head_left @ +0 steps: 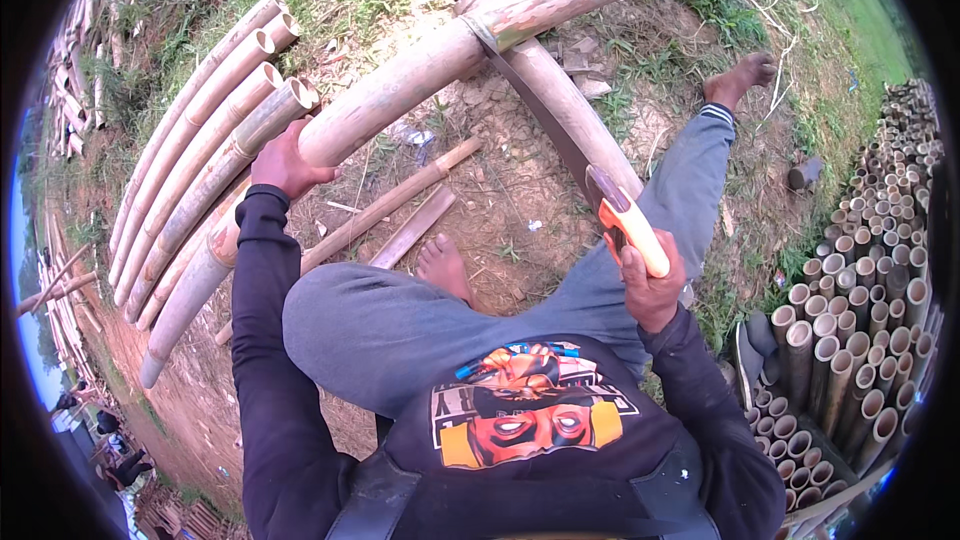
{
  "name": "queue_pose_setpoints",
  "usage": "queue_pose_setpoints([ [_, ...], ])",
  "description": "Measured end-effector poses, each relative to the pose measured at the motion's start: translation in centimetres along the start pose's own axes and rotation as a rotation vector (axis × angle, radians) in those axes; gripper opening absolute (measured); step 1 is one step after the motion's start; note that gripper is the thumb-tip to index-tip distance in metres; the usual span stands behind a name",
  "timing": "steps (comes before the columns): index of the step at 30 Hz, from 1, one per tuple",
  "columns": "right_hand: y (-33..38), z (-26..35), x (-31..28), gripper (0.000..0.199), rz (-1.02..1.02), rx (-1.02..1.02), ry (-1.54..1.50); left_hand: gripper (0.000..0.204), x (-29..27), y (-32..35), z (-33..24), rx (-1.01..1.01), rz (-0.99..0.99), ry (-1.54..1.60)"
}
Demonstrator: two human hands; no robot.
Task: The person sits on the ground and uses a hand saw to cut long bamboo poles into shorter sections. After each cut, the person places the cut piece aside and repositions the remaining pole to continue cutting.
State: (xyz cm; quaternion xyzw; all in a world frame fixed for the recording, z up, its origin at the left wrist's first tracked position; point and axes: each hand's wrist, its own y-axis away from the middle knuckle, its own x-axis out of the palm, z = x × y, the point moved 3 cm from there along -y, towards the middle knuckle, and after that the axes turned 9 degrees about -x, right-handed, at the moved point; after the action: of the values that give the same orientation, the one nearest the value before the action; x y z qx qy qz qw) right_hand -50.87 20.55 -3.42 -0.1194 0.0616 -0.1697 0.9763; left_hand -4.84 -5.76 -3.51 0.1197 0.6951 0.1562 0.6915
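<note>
A long, thick bamboo pole [400, 85] runs from the far right, across in front of me, to the near left. My left hand [288, 162] is wrapped round it from the side, thumb pointing right. In my right hand [652, 282] is a handsaw [545, 120] with an orange and white handle. Its dark blade slants up and left, and the tip end meets the pole at a ring-like joint. Beneath that spot, another bamboo piece [580, 110] supports the pole crosswise. My bare feet rest on the ground either side of it.
Several bamboo lengths [190, 140] lie side by side at the left. Split strips [400, 200] lie on the dirt between my feet and the pole. A large stack of bamboo with open ends [850, 330] stands at the right, with dark footwear [750, 360] beside it.
</note>
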Motion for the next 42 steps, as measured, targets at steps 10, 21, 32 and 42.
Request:
queue_pose_setpoints([
  [10, -17.6, -7.4, 11.4, 0.04, 0.116, -0.127, 0.259, 0.111, -0.7, -0.3, -0.5, -0.012, -0.028, -0.008],
  [21, -10.4, -3.1, 7.0, 0.023, 0.04, -0.075, 0.074, 0.107, 0.2, -1.1, 0.1, -0.013, -0.018, 0.005],
  [32, 0.4, -1.1, -0.4, 0.023, 0.053, -0.008, 0.258, 0.112, 0.4, -1.6, 0.5, 0.0, 0.007, 0.011],
  [42, -20.7, -7.7, 14.2, 0.037, 0.096, -0.171, 0.272, 0.111, -0.5, -1.1, 0.1, -0.015, -0.014, -0.008],
])
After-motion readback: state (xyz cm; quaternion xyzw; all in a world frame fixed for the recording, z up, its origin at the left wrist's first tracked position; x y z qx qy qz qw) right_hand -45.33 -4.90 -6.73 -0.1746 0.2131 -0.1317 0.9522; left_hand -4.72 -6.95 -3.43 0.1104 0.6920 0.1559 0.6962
